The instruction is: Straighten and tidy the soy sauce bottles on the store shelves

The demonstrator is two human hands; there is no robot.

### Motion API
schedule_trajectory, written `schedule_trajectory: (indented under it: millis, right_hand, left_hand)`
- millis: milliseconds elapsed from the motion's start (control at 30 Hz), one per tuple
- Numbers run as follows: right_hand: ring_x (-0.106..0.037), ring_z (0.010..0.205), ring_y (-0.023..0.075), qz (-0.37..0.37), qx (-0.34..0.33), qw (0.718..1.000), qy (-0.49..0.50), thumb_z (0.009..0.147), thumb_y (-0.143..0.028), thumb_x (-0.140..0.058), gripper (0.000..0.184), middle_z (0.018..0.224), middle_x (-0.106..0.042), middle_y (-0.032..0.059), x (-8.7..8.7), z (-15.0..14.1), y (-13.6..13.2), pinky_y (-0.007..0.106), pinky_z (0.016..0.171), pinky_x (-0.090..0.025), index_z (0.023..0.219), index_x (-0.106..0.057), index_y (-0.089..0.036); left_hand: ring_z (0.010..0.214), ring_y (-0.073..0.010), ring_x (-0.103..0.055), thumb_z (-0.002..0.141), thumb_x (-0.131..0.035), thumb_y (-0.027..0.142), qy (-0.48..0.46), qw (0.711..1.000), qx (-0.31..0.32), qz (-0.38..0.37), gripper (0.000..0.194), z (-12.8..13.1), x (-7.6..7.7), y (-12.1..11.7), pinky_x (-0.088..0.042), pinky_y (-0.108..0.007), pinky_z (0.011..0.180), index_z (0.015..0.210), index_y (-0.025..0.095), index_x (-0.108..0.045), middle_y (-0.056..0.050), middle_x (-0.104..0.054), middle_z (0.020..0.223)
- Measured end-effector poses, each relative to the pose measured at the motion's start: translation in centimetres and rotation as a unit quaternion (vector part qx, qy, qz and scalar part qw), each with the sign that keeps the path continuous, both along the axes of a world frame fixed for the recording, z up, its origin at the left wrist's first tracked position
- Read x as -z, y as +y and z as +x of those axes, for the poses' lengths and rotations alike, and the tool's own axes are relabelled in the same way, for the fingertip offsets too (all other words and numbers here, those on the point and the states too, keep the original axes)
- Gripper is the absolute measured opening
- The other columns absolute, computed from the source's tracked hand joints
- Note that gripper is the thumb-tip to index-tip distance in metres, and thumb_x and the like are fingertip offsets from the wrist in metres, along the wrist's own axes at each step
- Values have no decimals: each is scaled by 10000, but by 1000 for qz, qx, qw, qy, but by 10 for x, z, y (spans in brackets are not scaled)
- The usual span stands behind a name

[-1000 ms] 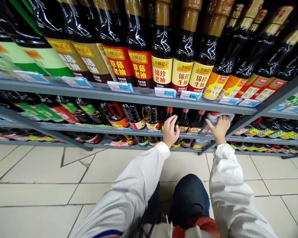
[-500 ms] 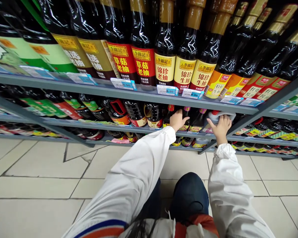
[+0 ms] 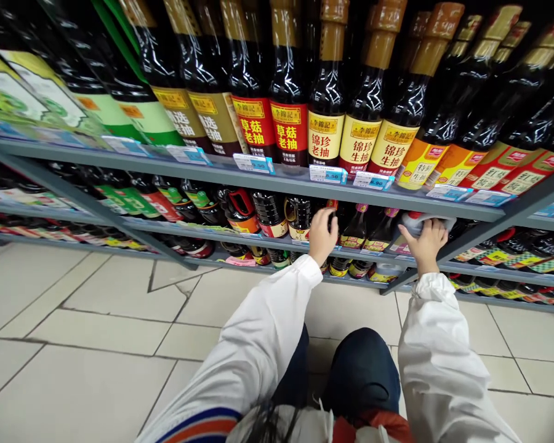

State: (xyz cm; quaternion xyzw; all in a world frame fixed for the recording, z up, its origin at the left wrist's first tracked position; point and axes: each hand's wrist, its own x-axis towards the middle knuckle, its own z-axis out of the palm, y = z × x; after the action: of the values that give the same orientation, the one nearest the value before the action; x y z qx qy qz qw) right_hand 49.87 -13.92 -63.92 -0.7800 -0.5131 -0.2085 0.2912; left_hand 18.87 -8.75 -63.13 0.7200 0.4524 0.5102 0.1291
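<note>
On the middle shelf, my right hand [image 3: 427, 245] grips the top of a pale, translucent plastic jug [image 3: 413, 226] with a red cap. Its thumb lies on the left and its fingers curl over the top. My left hand [image 3: 323, 237] is raised in front of a dark sauce bottle with a red neck [image 3: 332, 203]. Those fingers are bent, with a gap between them and the thumb, and nothing shows held. Right of it stand dark bottles with pink neck wraps [image 3: 361, 212]. To its left is a dark handled jug [image 3: 299, 215].
Tall soy sauce bottles [image 3: 325, 132] line the upper shelf above both hands, behind price tags [image 3: 329, 175]. A slanting grey shelf post [image 3: 473, 237] stands right of my right hand. More bottles fill the lowest shelf, above the tiled floor [image 3: 240, 295].
My left hand has shifted left along the shelf, and its thumb is less spread. My right hand stays on the jug. The view has turned slightly left.
</note>
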Motion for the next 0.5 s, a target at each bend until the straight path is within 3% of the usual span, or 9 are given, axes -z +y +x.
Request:
schedule_trajectory:
  millis: [100,267,333,500]
  right_hand:
    - [-404,1394,376,1,1,1000,4,866,-758,-528,786,1452,-522,223,0,1,3,600,1198,-213,1360,-553,-146]
    - [-397,1388,386,-5,0,1000,6,871,-768,-507,805,1453,-513,226,-1,0,2,621,1187,-213,1383,-535,-147]
    - [-398,1383,386,-3,0,1000,1,876,-780,-486,817,1450,-513,228,1,0,0,619,1187,-213,1383,-532,-141]
    - [-400,1383,379,8,-8,1000,-15,883,-813,-432,854,1447,-515,231,4,2,-7,602,1196,-212,1380,-528,-125]
  left_hand:
    - [1223,-234,-616,1034,-453,325,-27,998,-59,-23,308,-15,-2,12,-490,-369,1082,1259,152,-574,-160,-643,1267]
    - [1132,-332,-683,945,-669,428,118,980,-37,-155,508,-10,-9,35,-541,-397,959,1316,102,-549,-203,-692,1210]
    - [1101,-344,-697,942,-669,457,164,968,-48,-185,503,-7,-13,38,-547,-388,920,1290,108,-565,-207,-697,1196]
    - [1112,-327,-695,965,-605,537,222,956,-66,-179,515,-9,-22,32,-540,-351,884,1284,136,-555,-183,-678,1245]
